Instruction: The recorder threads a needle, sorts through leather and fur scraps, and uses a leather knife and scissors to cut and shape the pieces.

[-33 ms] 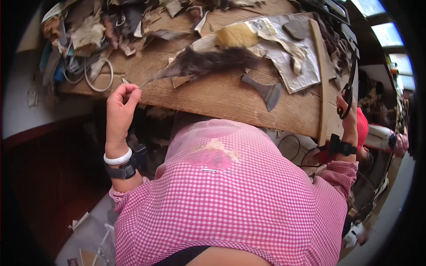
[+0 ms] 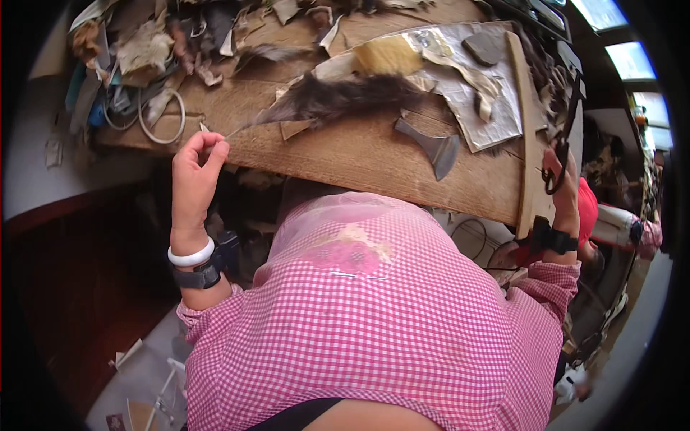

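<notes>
My left hand is at the table's front edge, thumb and fingertips pinched on a thin strand that runs to the pointed end of a dark fur piece. The fur lies across the tabletop with its wider end to the right. At the right, my right hand is closed round the looped black handles of scissors; their dark upper part points away from me and is hard to make out. Between the hands lies a flared dark metal blade.
A wooden strip runs along the table's right side. Behind the fur lie a silvery sheet, a yellow piece and a grey stone. Hide scraps heap at the back left, near a white hoop. A person in a red cap is at right.
The scissors' handle loops have tilted slightly in my right hand. My left hand keeps its pinch on the strand; the view has shifted a little.
</notes>
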{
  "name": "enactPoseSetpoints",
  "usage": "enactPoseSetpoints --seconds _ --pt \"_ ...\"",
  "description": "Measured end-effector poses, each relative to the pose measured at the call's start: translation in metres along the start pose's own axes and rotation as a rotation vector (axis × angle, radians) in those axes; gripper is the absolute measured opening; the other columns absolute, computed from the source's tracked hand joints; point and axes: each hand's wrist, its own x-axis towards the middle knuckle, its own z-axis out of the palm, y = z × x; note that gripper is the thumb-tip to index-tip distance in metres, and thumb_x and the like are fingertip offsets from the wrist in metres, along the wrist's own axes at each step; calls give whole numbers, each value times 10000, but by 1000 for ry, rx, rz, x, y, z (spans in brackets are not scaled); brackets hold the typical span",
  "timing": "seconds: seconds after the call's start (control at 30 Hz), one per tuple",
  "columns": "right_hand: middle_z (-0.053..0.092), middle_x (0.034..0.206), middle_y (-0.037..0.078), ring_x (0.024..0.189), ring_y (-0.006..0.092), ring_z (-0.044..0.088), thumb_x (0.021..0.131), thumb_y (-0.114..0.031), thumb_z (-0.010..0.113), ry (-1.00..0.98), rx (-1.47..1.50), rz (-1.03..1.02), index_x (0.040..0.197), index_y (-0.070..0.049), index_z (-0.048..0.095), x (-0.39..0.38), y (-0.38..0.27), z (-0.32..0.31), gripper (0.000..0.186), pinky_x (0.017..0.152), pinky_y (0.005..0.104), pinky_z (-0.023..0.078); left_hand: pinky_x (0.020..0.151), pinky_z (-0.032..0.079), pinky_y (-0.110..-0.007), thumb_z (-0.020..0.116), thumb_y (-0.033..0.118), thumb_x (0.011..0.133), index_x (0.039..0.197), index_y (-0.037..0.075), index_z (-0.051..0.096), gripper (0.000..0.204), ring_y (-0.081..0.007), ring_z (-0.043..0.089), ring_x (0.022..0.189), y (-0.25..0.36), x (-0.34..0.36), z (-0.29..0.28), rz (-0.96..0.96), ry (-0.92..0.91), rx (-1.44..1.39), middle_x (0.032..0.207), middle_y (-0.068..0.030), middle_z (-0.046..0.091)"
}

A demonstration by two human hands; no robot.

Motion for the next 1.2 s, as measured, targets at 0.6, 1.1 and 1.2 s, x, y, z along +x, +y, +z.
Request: enactPoseSetpoints --seconds 0.6,1.1,1.2 --pt "429 532 -12 489 102 489 814 -855 374 -1402 -46 4 739 -66 524 -9 -156 303 808 454 276 397 591 372 -185 692 69 873 868 25 642 67 2 462 651 28 -44 15 44 125 219 708 79 550" --pt "466 617 -42 495 55 440 970 -401 560 -150 34 83 904 -57 599 28 -33 108 353 455 218 325 850 477 -377 745 246 832 1175 9 577 449 -293 615 957 -14 68 53 304 -78 532 1058 -151 641" --pt "544 650 29 559 127 522 930 -443 610 127 -162 120 936 -21 613 33 33 52 423 517 271 413 796 476 -434 756 234 795 1033 -4 563 388 -370 609 937 -21 84 66 483 -72 700 987 -173 635"
